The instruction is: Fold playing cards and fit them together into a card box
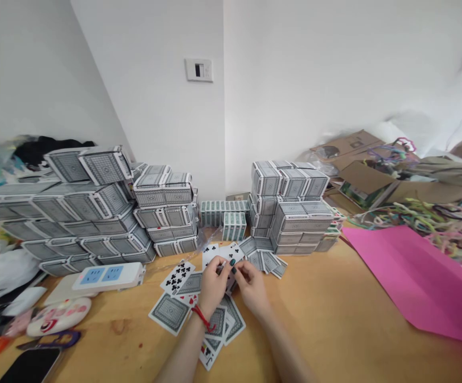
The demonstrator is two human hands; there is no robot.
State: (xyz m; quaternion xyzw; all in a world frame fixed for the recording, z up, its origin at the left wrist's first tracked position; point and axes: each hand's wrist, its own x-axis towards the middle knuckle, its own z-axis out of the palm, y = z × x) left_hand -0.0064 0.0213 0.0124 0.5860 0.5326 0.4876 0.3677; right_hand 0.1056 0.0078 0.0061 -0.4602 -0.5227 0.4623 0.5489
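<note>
My left hand [215, 284], with a red cord bracelet at the wrist, is closed in a pinch. My right hand [252, 285] pinches right beside it, the dark-painted thumbnails almost meeting. Between them shows part of a grey-backed playing card [231, 286], mostly covered by the fingers; its exact shape cannot be made out. Loose cards lie around and under my hands: a ten of clubs [178, 277] face up on the left, a face-down card [169, 313] nearer me, and several overlapping grey-backed cards [265, 259] beyond my right hand.
Tall stacks of blocks made from cards [107, 213] stand at left, with another stack [302, 223] at right. Green-patterned card blocks [234, 226] sit between. A white power strip [109, 276], purple cutter [51, 339] and phone [31, 366] lie left; pink paper [418, 282] lies right.
</note>
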